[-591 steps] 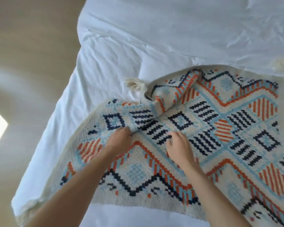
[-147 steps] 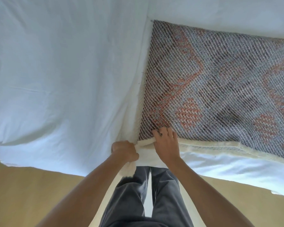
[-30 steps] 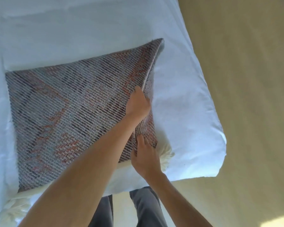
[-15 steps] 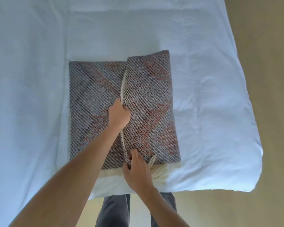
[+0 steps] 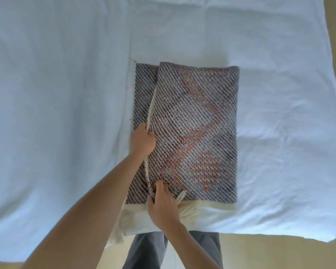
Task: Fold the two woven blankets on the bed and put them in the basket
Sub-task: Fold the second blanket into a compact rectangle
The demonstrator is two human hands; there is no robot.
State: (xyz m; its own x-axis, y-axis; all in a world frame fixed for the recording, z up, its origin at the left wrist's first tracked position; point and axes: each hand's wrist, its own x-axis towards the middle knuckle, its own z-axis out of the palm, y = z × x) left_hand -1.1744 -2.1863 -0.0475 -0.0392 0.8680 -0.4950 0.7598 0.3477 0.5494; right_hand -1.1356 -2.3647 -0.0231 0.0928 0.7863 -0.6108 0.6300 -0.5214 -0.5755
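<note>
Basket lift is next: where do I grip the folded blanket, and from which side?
Probably the folded blanket by its rounded closed fold, coming from the right. The left edge, gripped by the left hand and right hand, is loose layers that could flop open.

My left hand (image 5: 144, 140) grips the loose edge of the blanket (image 5: 194, 123). Its fingertips are tucked under the flap, where I cannot see them. My right hand (image 5: 162, 206) pinches the same edge nearer to me and covers part of the fringe (image 5: 190, 208). The flap hides the layers under it. My arms and legs (image 5: 147, 249) run off the bottom. The bed (image 5: 56, 94) runs off beyond my left hand and far ahead of both hands.
</note>
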